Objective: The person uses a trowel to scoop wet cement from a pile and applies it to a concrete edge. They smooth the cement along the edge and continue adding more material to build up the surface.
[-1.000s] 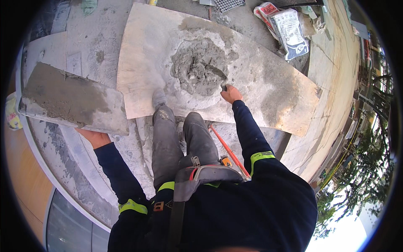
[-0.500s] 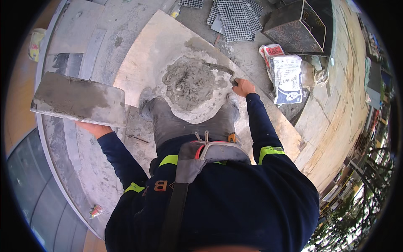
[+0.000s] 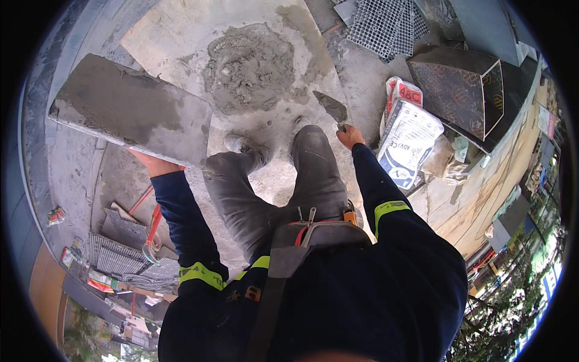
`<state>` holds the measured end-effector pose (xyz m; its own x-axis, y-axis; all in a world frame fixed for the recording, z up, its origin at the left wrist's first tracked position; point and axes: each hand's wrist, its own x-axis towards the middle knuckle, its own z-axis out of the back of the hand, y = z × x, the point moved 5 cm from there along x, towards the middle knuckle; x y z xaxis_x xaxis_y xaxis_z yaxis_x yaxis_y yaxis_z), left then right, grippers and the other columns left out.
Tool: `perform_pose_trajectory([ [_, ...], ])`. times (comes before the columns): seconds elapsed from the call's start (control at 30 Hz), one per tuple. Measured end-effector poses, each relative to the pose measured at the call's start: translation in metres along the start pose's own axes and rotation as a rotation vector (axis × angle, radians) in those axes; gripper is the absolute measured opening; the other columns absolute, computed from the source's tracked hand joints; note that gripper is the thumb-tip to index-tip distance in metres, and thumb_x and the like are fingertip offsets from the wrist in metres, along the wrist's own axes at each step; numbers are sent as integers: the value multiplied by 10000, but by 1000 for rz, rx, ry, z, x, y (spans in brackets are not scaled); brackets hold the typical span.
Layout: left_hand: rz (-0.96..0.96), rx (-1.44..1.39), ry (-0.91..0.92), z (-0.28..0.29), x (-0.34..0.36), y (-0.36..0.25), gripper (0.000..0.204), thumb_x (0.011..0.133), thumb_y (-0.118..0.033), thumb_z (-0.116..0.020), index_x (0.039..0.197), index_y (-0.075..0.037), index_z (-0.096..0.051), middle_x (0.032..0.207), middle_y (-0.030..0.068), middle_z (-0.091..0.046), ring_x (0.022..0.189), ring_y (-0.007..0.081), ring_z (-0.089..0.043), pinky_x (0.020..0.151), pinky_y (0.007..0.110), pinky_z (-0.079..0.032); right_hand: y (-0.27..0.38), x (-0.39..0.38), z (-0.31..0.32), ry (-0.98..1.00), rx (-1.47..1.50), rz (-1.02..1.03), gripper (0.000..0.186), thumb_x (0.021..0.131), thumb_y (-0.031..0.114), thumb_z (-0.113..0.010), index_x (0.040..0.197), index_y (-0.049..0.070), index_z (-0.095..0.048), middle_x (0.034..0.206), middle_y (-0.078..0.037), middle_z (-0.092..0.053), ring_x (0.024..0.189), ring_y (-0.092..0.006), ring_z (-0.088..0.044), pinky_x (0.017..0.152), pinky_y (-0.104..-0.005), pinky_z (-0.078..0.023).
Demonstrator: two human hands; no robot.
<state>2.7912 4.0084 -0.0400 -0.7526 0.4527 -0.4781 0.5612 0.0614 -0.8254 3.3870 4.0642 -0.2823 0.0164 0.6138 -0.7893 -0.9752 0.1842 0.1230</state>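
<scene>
My left hand (image 3: 158,164) supports a large grey rectangular tile (image 3: 132,108) from below at its near edge, with most of the fingers hidden underneath. Dark wet mortar coats part of the tile's upper face. In my right hand (image 3: 350,136) is the handle of a trowel, its pointed blade (image 3: 330,107) smeared with grey mortar. The blade is apart from the tile, to the right of a heap of wet mortar (image 3: 250,69). That heap lies on a pale board (image 3: 166,36) beyond my feet.
To the right lie cement bags (image 3: 413,139), with a dark box-shaped form (image 3: 455,84) behind them. Grey grid panels (image 3: 383,27) are at the far right. Lower left, a red-handled tool (image 3: 155,223) and ribbed sheets (image 3: 117,250) lie near the platform's edge.
My body has turned and one leg has stepped. The trowel blade has come away from the mortar heap toward my right. The tile stays in my left hand and appears larger in view.
</scene>
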Motion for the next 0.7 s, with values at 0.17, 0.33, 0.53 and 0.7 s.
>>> perform_pose_trajectory([
  [0.17, -297, 258, -100, 67, 68, 104, 658, 1048, -569, -378, 1493, -87, -441, 1434, 108, -531, 1268, 287, -538, 1061, 396, -466, -22, 126, -103, -67, -100, 54, 495, 877, 463, -596, 1144, 57, -688, 1074, -289, -700, 1065, -465, -655, 918, -524, -516],
  [0.33, -150, 100, -45, 214, 102, 158, 744, 1047, -625, -308, 1595, -121, -300, 1622, 110, -346, 1421, 346, -420, 1160, 514, -371, -31, 196, -211, -173, 107, 182, 473, 918, 421, -598, 1026, -36, -648, 1012, -348, -675, 1030, -504, -641, 874, -566, -496],
  [0.53, -231, 40, -111, 288, 93, 149, 742, 1048, -622, -308, 1595, -120, -300, 1622, 111, -345, 1423, 346, -418, 1163, 515, -366, 39, 233, -224, -123, 107, 546, 447, 945, 391, -593, 1070, -38, -567, 955, -347, -680, 968, -526, -652, 830, -577, -499],
  [0.7, -280, 16, -212, 308, 55, 130, 740, 1049, -619, -308, 1595, -119, -301, 1623, 111, -345, 1425, 347, -416, 1165, 515, -362, 161, 256, -112, -354, -120, 462, 444, 943, 384, -585, 1115, -25, -555, 962, -346, -687, 945, -531, -663, 857, -567, -528],
])
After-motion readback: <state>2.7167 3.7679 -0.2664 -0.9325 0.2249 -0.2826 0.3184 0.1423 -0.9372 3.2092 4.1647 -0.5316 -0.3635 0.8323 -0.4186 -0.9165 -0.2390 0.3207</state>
